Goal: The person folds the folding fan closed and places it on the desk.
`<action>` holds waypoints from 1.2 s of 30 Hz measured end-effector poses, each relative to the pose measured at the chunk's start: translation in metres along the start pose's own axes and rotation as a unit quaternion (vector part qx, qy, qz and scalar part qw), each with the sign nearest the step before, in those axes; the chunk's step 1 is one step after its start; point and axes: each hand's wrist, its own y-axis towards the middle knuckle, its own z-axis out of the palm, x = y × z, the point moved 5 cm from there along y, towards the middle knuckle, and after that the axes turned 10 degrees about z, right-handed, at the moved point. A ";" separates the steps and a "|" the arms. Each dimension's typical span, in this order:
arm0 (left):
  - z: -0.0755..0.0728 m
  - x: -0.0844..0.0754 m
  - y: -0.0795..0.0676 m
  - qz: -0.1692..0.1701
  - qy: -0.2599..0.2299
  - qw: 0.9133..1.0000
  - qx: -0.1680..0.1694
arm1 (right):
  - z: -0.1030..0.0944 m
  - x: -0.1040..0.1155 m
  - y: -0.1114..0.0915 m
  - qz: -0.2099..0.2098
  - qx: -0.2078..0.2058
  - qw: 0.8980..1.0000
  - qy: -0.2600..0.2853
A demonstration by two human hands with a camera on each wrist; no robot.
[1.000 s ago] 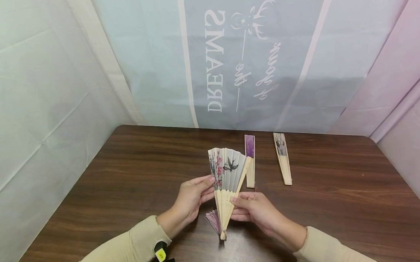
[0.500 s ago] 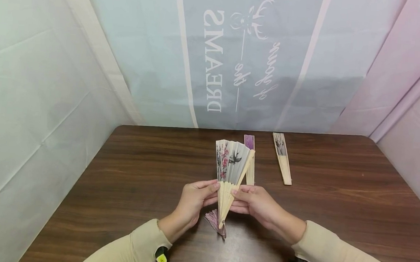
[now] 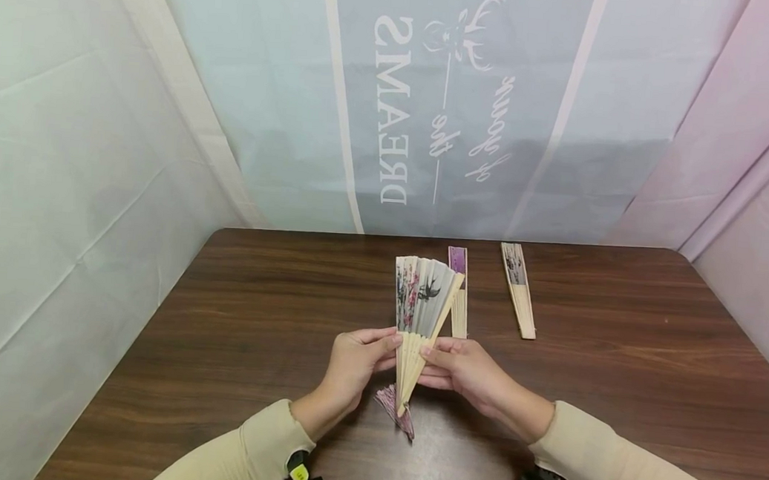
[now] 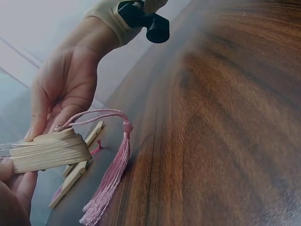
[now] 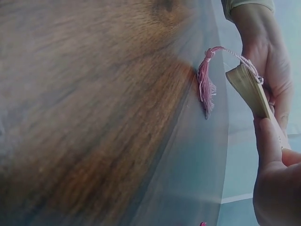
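Between both hands is a partly spread folding fan [image 3: 425,302], its grey-white leaf painted with pink blossoms and a dark bird. My left hand [image 3: 352,364] pinches its left edge, thumb in front, where the leaf meets the pale ribs. On the other edge my right hand [image 3: 472,376] pinches the ribs with thumb and fingers. The pivot end points down toward me. From it hangs a pink tassel [image 4: 109,176] on a looped cord, its end close to the tabletop in the head view. The right wrist view shows the stacked ribs [image 5: 251,92] edge-on.
Behind the held fan a folded purple fan [image 3: 458,258] lies on the dark wooden table [image 3: 274,284], partly covered by it in the head view. A second folded fan [image 3: 518,290], grey with pale ribs, lies farther right. Cloth hangings [image 3: 286,114] stand along the table's back and sides.
Over the last second both hands have lifted the fan slightly away from me, and its leaf has narrowed a little. The left hand's grip has shifted down from the leaf toward the ribs.
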 end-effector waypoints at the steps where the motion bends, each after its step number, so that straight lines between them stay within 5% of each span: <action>1: 0.000 0.000 0.000 -0.001 0.001 1.000 0.001 | 0.000 0.000 0.000 0.000 0.001 1.000 0.000; 13: -0.001 0.002 0.001 -0.002 0.009 1.000 0.001 | 0.004 0.002 0.001 -0.004 0.006 1.000 -0.003; 22: 0.000 0.003 0.003 0.009 0.023 1.000 0.007 | 0.001 0.002 0.001 0.002 -0.040 0.999 0.013; 36: 0.002 0.002 0.003 0.023 0.055 0.998 0.017 | 0.002 0.001 0.004 -0.021 -0.037 0.999 -0.031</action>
